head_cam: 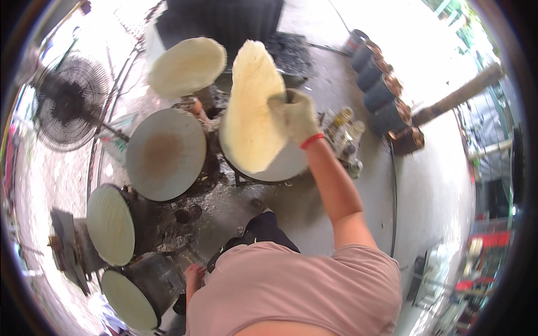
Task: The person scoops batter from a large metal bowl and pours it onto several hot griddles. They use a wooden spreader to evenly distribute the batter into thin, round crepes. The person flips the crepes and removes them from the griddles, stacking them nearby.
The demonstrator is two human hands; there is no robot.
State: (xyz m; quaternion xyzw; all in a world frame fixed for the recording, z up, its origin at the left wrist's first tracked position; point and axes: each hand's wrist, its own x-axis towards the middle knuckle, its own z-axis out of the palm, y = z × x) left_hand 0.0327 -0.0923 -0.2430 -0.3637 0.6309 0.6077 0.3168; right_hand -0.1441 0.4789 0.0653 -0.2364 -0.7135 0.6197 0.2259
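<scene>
My right hand [296,113], in a pale glove with a red band at the wrist, grips the edge of a thin, pale yellow flatbread [254,105]. The flatbread hangs over a round griddle plate [286,161], partly hiding it. Bare and low beside my body is my left hand [194,273], apparently holding nothing; its fingers are small and partly hidden. A bare round griddle [166,153] with a brown centre lies to the left. Behind it sits another flatbread [189,65]. Two more round griddles at the lower left bear pale sheets [110,224] [129,299].
A standing fan [69,98] is at the far left. Several metal cans [380,92] stand in a row at the right, near a log [458,94]. Glass bottles [349,140] stand just right of the griddle. A large dark container [222,21] is at the back.
</scene>
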